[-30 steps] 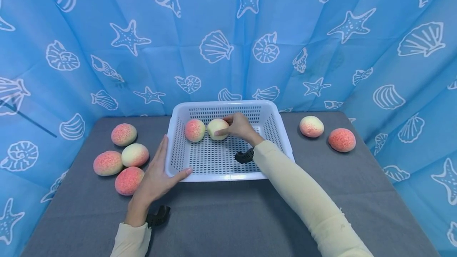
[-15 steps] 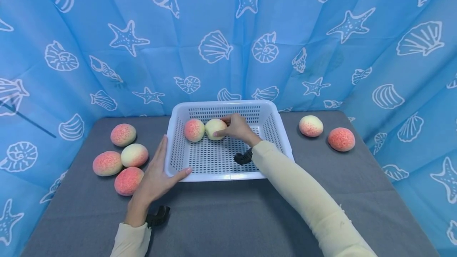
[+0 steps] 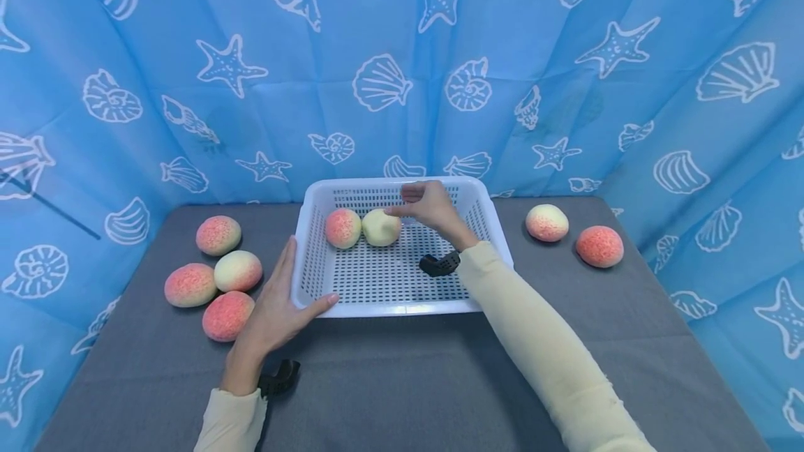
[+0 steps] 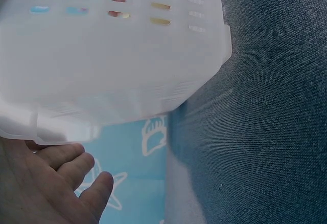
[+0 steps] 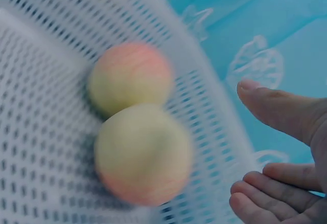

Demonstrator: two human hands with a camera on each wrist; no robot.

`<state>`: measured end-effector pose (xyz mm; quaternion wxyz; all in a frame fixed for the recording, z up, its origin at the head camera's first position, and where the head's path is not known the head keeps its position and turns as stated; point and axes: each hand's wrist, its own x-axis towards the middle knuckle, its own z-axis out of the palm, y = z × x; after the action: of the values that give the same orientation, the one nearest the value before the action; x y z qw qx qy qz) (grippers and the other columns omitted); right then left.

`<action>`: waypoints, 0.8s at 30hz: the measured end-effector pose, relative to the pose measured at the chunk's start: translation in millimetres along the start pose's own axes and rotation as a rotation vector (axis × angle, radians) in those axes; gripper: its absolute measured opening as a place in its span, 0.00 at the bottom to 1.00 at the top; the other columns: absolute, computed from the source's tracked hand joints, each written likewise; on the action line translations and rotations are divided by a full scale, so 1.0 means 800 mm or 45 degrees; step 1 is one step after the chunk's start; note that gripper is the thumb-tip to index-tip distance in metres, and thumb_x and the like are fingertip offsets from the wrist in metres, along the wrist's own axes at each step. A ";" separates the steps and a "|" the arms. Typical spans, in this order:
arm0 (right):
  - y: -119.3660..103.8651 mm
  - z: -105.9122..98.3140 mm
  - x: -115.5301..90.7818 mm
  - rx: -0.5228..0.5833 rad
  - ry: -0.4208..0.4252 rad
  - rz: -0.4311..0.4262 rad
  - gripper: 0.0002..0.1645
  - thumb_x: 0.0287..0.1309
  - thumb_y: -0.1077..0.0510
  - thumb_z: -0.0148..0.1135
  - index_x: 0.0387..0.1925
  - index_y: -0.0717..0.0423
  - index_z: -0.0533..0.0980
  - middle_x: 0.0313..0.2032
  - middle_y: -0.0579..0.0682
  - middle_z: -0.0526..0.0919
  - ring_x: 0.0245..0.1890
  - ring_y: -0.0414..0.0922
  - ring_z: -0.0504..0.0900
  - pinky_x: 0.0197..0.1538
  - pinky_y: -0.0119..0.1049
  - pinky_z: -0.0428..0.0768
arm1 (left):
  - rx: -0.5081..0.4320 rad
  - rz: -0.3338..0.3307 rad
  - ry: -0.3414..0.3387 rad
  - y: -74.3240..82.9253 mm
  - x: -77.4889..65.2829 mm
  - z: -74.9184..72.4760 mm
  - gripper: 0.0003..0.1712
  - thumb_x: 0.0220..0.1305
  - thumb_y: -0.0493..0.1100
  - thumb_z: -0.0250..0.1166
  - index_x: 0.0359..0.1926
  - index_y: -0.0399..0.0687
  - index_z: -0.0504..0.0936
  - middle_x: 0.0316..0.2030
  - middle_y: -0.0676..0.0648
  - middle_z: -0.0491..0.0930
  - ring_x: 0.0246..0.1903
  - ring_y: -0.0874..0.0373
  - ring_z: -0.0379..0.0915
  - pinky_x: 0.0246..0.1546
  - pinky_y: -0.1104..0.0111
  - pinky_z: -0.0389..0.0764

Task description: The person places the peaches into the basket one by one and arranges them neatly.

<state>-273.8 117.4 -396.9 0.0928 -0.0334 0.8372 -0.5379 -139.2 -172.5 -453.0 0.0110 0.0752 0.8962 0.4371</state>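
In the head view a white plastic basket (image 3: 377,312) with slotted walls stands on the grey cloth. Two peaches lie side by side at its far left: a pink-and-yellow peach (image 3: 343,229) and a paler peach (image 3: 380,229). My right hand (image 3: 435,211) hovers over the basket just right of the paler peach, fingers straight and thumb apart. The right wrist view shows that hand (image 5: 281,183) holding nothing, beside both peaches. My left hand (image 3: 279,309) rests on the basket's front left corner, thumb over the front rim and straight fingers along the left side.
Left of the basket lie several peaches, among them a pink peach (image 3: 228,316) near my left wrist. Two more, a pale peach (image 3: 547,222) and a red peach (image 3: 599,246), lie to the right. A blue shell-print curtain (image 3: 402,82) hangs behind.
My right hand has let go of the paler peach and moved up and right from it. That peach has shifted left against the other one. My left hand stays on the basket.
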 end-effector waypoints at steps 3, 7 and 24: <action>-0.009 -0.015 -0.010 0.094 0.020 -0.074 0.47 0.53 0.52 0.79 0.69 0.67 0.68 0.66 0.61 0.74 0.67 0.54 0.74 0.66 0.45 0.73 | -0.005 0.006 0.003 0.000 0.000 0.000 0.71 0.54 0.71 0.72 0.79 0.72 0.27 0.80 0.44 0.41 0.70 0.37 0.60 0.64 0.33 0.61; -0.017 -0.036 -0.030 0.184 0.036 -0.174 0.45 0.56 0.53 0.77 0.69 0.66 0.68 0.66 0.61 0.74 0.66 0.54 0.74 0.66 0.44 0.72 | 0.002 0.006 0.000 -0.001 -0.001 0.001 0.71 0.54 0.70 0.73 0.79 0.71 0.27 0.80 0.44 0.41 0.70 0.36 0.59 0.64 0.33 0.60; 0.027 -0.120 -0.143 0.389 0.397 -0.356 0.40 0.57 0.66 0.74 0.68 0.72 0.68 0.64 0.69 0.74 0.64 0.56 0.76 0.56 0.30 0.78 | -0.008 0.028 0.002 0.000 0.003 0.000 0.71 0.54 0.69 0.74 0.80 0.71 0.28 0.80 0.45 0.41 0.69 0.38 0.61 0.63 0.35 0.64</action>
<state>-179.2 230.1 -363.7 -0.1086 -0.0512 0.7377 -0.6644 -141.4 -172.6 -452.7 0.0057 0.0849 0.8940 0.4399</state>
